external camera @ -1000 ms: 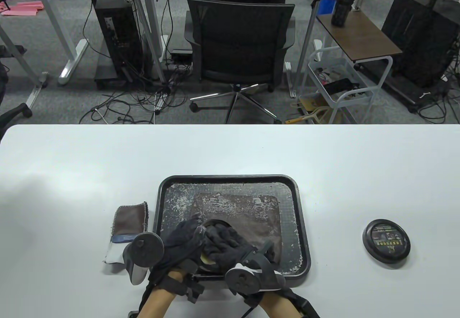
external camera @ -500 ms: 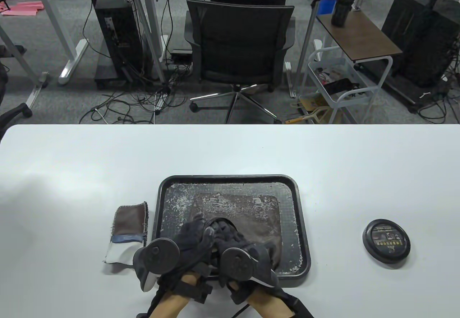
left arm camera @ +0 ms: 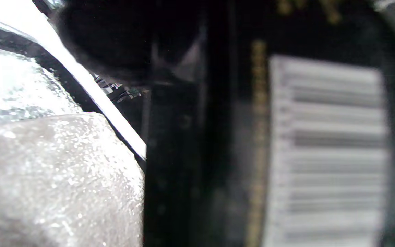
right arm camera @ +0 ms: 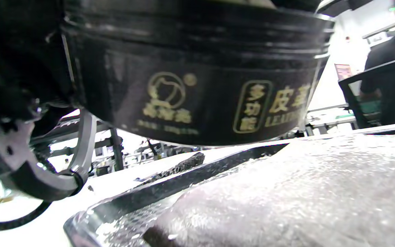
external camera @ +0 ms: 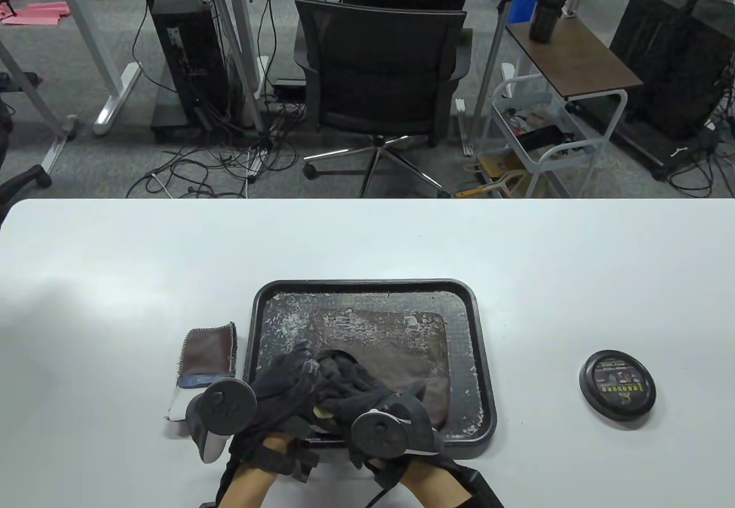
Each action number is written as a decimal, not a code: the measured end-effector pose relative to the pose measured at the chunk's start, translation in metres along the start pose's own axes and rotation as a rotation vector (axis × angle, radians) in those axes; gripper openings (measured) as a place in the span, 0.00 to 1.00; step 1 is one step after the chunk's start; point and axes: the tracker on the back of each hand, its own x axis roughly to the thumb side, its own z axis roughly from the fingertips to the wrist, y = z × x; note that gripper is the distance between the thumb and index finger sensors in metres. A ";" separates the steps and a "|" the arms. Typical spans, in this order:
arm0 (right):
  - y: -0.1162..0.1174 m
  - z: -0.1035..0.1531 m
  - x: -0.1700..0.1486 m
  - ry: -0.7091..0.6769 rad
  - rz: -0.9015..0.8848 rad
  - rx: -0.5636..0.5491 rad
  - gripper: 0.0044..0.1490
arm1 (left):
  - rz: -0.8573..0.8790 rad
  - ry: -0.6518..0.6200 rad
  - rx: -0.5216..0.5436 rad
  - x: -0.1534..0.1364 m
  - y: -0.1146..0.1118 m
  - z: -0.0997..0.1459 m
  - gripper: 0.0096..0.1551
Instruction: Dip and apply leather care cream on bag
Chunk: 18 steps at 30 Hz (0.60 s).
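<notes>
The white bench (external camera: 367, 244) carries a black tray (external camera: 481, 353) with the flat brown leather bag (external camera: 396, 347) inside, smeared white. At the tray's near edge both hands meet over the black cream jar (right arm camera: 197, 79), raised just above the bag; its lid (external camera: 617, 382) lies well to the right, a folded cloth (external camera: 204, 359) left of the tray. To dip well, steady the jar and take only a little cream. The left hand (external camera: 281, 384) seems curled around the jar; the right hand (external camera: 359, 387) has fingers bent over its mouth, what they pinch hidden.
</notes>
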 end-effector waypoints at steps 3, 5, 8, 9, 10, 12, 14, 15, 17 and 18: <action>0.001 -0.001 0.003 -0.011 0.008 0.011 0.33 | 0.025 0.011 0.017 -0.003 0.001 0.003 0.36; 0.001 -0.001 0.007 0.008 0.036 -0.011 0.33 | 0.007 0.004 0.021 -0.001 0.001 0.003 0.35; 0.000 -0.001 0.010 0.084 0.063 -0.036 0.32 | -0.072 -0.010 0.025 0.009 -0.004 0.004 0.36; 0.000 -0.001 0.009 0.115 0.051 -0.046 0.32 | -0.090 -0.015 0.026 0.012 -0.006 0.004 0.36; -0.001 -0.001 0.008 0.153 0.036 -0.058 0.31 | -0.098 -0.019 0.030 0.015 -0.007 0.004 0.36; -0.003 0.000 0.007 0.232 0.018 -0.076 0.31 | -0.118 -0.031 0.031 0.019 -0.011 0.004 0.36; -0.005 0.000 0.006 0.291 0.011 -0.080 0.31 | -0.140 -0.044 0.034 0.023 -0.013 0.004 0.36; -0.005 0.000 0.006 0.314 0.006 -0.083 0.31 | -0.144 -0.047 0.032 0.024 -0.015 0.004 0.36; -0.005 0.001 0.005 0.339 -0.010 -0.072 0.31 | -0.152 -0.050 0.043 0.025 -0.015 0.005 0.36; -0.004 0.002 0.002 0.323 -0.046 -0.061 0.32 | -0.153 -0.053 0.043 0.025 -0.014 0.004 0.36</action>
